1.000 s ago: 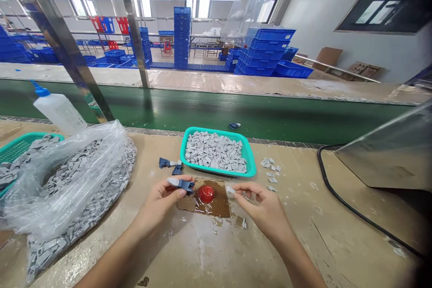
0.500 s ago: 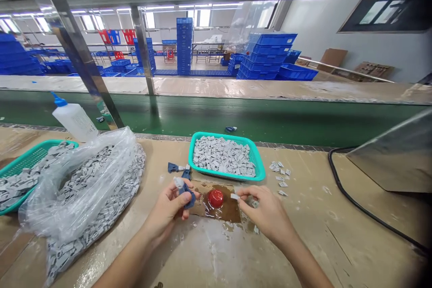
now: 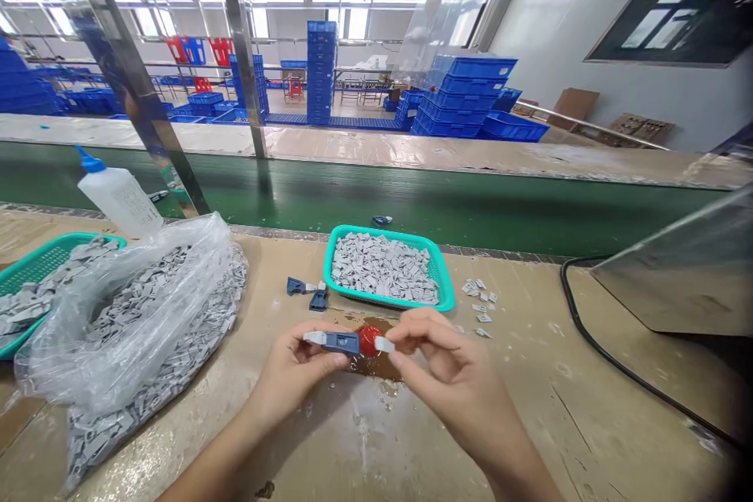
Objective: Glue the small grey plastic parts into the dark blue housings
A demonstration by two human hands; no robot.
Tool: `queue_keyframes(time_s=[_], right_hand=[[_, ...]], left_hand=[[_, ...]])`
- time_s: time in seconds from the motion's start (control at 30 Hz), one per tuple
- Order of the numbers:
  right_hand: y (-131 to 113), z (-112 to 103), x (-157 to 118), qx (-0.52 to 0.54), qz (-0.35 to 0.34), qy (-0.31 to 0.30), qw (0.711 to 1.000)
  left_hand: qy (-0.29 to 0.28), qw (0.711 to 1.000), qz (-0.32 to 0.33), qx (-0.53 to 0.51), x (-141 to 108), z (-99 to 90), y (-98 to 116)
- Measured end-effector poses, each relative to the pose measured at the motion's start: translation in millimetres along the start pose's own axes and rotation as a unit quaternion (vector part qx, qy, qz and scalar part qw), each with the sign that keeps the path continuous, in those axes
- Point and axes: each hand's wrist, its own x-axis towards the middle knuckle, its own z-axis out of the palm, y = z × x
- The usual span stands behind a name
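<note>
My left hand (image 3: 303, 365) is closed around a dark blue plastic part (image 3: 342, 342) with a light grey tip, held level and pointing right. Pinched between thumb and fingers of my right hand (image 3: 450, 372) is a small light grey plastic piece (image 3: 384, 344). The two parts are close together but apart. Just behind them a shiny red dome (image 3: 369, 340) sits on a wet brown patch (image 3: 376, 367), partly covered by my hands. Two more dark blue parts (image 3: 318, 298) lie on the table beyond my left hand.
A turquoise basket (image 3: 448, 294) of small grey pieces stands ahead, with loose grey pieces (image 3: 479, 292) to its right. At left are a clear plastic bag (image 3: 135, 361) of grey parts, another basket (image 3: 35, 271) and a white bottle (image 3: 121, 200). Behind runs a green conveyor belt (image 3: 318, 196).
My hands have come closer together in front of the red dome. The blue part has turned from tilted to level, and the grey piece has moved left towards it.
</note>
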Motion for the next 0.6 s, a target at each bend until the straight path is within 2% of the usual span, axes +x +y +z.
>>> queue_keyframes(time_s=[0.13,0.3,0.43,0.5,0.6], right_hand=[[-5,18,1,0.073,0.020,-0.047,0.996],[1,24,3,0.064,0.019,-0.056,0.996],[3,23,5,0.033,-0.002,-0.051,0.998],[8,21,5,0.006,-0.031,-0.063,0.998],[21,21,8,-0.067,-0.128,-0.072,0.987]], left_hand=[[-0.022,0.998,0.031,0.053,-2,-0.2,1],[-0.015,0.989,0.077,0.125,-3,-2.5,1],[0.000,0.957,0.176,0.231,-4,-5.1,1],[0.004,0.944,0.212,0.255,-6,-4.1,1],[0.021,0.942,0.224,0.248,-6,0.8,-1]])
